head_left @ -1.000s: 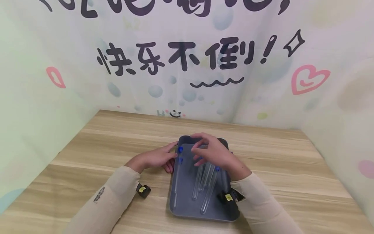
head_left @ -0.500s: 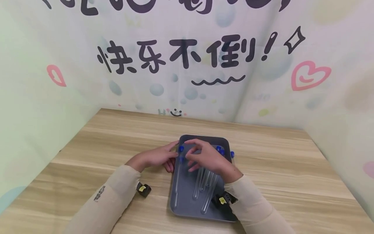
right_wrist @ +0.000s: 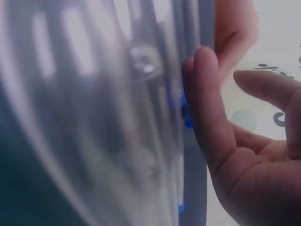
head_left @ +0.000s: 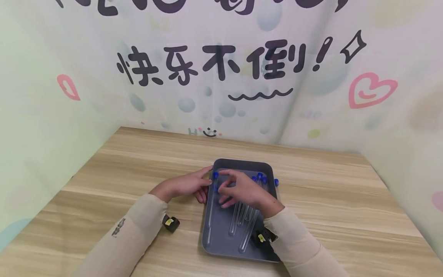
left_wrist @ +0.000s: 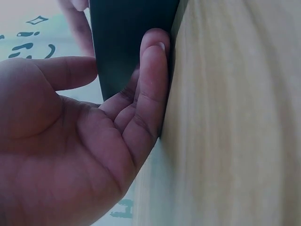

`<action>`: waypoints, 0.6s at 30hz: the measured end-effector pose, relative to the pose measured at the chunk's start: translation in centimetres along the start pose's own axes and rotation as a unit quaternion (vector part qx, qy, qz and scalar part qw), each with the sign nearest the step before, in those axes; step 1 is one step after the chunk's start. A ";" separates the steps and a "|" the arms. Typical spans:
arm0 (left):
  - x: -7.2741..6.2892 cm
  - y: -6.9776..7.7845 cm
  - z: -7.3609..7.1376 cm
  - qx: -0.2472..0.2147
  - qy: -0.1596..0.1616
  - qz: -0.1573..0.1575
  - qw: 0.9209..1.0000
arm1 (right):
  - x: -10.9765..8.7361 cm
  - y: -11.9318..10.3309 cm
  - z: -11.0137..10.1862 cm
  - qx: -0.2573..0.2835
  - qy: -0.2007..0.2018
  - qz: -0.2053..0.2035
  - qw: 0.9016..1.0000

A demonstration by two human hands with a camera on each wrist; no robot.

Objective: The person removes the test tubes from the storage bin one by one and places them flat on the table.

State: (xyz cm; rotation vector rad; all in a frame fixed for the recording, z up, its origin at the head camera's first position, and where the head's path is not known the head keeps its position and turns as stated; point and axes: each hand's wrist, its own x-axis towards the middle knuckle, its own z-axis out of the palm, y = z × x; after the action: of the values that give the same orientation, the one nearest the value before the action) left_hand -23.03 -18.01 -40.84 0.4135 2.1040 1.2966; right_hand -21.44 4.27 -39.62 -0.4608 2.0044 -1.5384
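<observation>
A dark grey rectangular tray (head_left: 225,246) holds several clear test tubes (head_left: 247,234) with blue caps. My left hand (head_left: 185,186) rests at the tray's left side in the head view. In the left wrist view its fingers (left_wrist: 151,77) lie along the outer wall, with the thumb tip at the rim. My right hand (head_left: 243,190) hovers over the tray, its fingers bent and thumb apart from them, nothing between. Two tubes (head_left: 209,217) run along the left wall, their blue caps close to the right fingertips. The right hand partly covers the middle tubes.
One blue cap (head_left: 276,182) shows at the tray's right rim. The tray stands on a wood-grain table (head_left: 332,200). Behind it hangs a white printed cloth (head_left: 221,115). Each wrist wears a small black camera (head_left: 171,223).
The right hand has shifted left across the tray toward the tubes at the left wall, uncovering blue caps on the right. The left hand stays at the tray's side.
</observation>
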 end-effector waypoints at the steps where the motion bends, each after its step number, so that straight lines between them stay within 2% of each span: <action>1: 0.0 0.0 0.0 0.000 0.001 -0.003 1.000 | 0.1 0.1 0.0 0.005 -0.004 0.003 1.000; 6: 0.0 0.1 0.0 -0.002 0.006 -0.012 1.000 | 0.3 0.4 0.2 0.026 -0.018 0.021 0.999; 18: -0.1 0.3 0.2 -0.004 0.015 -0.019 1.000 | 1.0 0.8 0.4 0.053 -0.017 0.049 0.997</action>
State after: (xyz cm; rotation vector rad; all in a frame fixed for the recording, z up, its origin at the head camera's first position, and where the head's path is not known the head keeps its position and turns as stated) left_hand -22.80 -17.77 -40.60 0.3518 2.1204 1.2958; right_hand -21.88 3.63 -40.71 -0.3386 1.8806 -1.5570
